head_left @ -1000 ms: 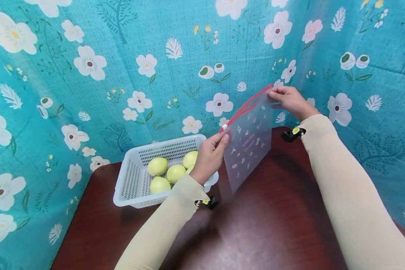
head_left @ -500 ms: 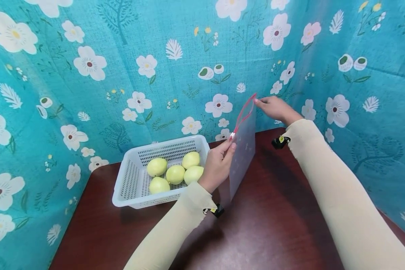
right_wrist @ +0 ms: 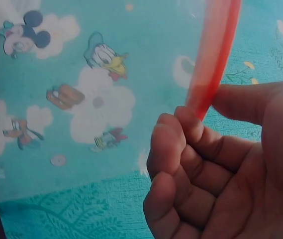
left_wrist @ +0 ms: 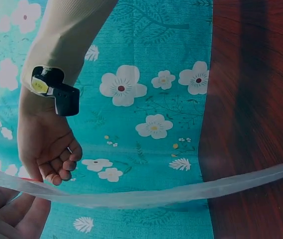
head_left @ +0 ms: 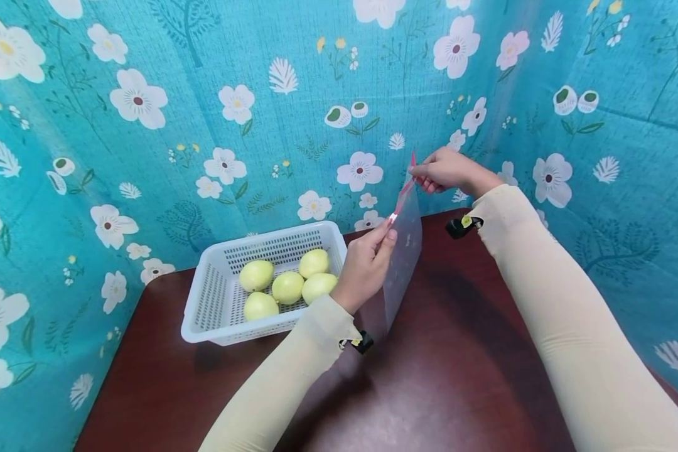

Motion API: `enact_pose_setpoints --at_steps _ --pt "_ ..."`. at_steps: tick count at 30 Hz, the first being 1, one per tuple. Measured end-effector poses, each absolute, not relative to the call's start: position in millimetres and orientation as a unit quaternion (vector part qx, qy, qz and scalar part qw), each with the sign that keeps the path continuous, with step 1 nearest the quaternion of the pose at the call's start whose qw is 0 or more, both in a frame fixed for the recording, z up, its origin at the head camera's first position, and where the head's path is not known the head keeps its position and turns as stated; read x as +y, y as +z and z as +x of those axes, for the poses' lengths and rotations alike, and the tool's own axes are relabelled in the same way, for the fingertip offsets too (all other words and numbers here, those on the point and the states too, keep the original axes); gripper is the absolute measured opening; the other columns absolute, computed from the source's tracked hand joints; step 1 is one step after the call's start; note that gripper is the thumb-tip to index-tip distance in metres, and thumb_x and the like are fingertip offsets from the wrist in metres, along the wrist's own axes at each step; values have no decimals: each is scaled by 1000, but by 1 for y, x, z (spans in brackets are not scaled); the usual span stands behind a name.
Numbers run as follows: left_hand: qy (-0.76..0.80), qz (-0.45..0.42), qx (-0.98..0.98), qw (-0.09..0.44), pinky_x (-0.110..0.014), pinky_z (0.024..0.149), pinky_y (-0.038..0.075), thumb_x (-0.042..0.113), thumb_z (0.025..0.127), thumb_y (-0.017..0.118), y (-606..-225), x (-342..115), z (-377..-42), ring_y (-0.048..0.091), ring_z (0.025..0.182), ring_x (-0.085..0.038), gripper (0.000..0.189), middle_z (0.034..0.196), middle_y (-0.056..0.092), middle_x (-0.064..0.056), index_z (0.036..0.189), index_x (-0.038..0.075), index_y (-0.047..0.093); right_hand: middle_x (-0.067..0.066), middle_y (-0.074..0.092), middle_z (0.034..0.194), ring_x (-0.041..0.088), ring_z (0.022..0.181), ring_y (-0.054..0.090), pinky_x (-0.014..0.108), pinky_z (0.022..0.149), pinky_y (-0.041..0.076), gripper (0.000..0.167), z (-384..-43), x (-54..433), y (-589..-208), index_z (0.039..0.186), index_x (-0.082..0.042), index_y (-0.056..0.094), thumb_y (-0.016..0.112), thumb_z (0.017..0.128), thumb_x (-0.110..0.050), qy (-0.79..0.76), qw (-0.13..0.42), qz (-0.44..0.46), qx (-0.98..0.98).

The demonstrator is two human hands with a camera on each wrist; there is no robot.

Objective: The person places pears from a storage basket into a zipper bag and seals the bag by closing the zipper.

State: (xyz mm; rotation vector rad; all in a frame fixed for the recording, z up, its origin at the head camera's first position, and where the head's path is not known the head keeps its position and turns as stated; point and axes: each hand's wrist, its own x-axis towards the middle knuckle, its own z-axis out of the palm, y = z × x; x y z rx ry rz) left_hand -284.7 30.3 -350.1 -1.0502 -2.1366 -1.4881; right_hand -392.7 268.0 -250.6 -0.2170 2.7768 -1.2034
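Observation:
A translucent zip bag (head_left: 403, 251) with a red zip edge and cartoon prints hangs upright between my hands, seen nearly edge-on in the head view. My left hand (head_left: 364, 267) pinches its near top corner, close by the white slider (head_left: 393, 218). At the far top corner, my right hand (head_left: 449, 171) holds the red edge between thumb and curled index finger. The right wrist view shows that pinch on the red zip strip (right_wrist: 216, 55) up close. In the left wrist view the bag (left_wrist: 146, 195) appears as a thin pale band, with left fingers at the lower left.
Left of the bag, a white slotted plastic basket (head_left: 211, 301) holds several pale yellow-green round fruits (head_left: 287, 288). It stands on a dark red-brown table (head_left: 446, 376). A teal floral cloth (head_left: 294, 125) hangs behind and at both sides.
The right hand has moved left and toward the left hand, turning the bag edge-on. The bag's mouth, gaping earlier, now looks narrower. The left hand has shifted slightly right; the head view has turned a little.

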Motion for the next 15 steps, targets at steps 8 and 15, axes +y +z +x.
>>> enact_pose_setpoints --at_steps 8,15 --pt "-524 -359 -756 161 -23 57 45 28 105 45 -352 28 -287 51 56 -18 45 80 61 -9 144 5 45 11 59 76 17 63 52 30 59 44 56 -392 266 -262 91 5 61 47 99 -49 -428 66 -97 896" --pt "-535 -372 -744 147 -19 79 51 29 104 47 -354 28 -290 66 97 -12 48 127 62 -6 147 9 43 14 63 77 21 67 55 33 64 48 38 -392 266 -262 91 4 68 50 102 -27 -417 47 -94 903"
